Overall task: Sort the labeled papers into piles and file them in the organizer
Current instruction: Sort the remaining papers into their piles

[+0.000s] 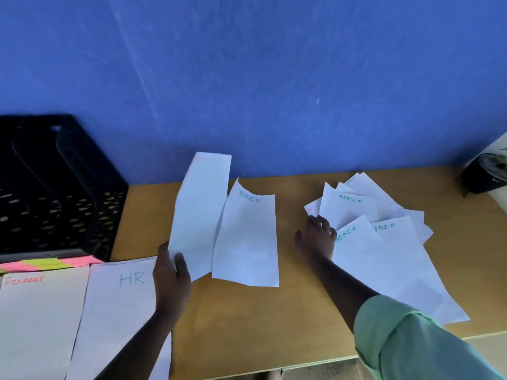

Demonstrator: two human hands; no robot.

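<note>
My left hand pinches the lower edge of a white sheet and holds it tilted up above the table; faint red writing shows at its top corner. Beside it an ADMIN sheet lies curled on the wooden table. My right hand rests with fingers on the left edge of a fanned, loose pile of papers, several marked ADMIN. An HR pile and a FINANCE pile lie at the front left. The black mesh organizer stands at the back left.
Pink and yellow sticky notes lie in front of the organizer. A dark pot with a plant sits at the back right corner. A blue wall runs behind the table. The table's front edge is near my arms.
</note>
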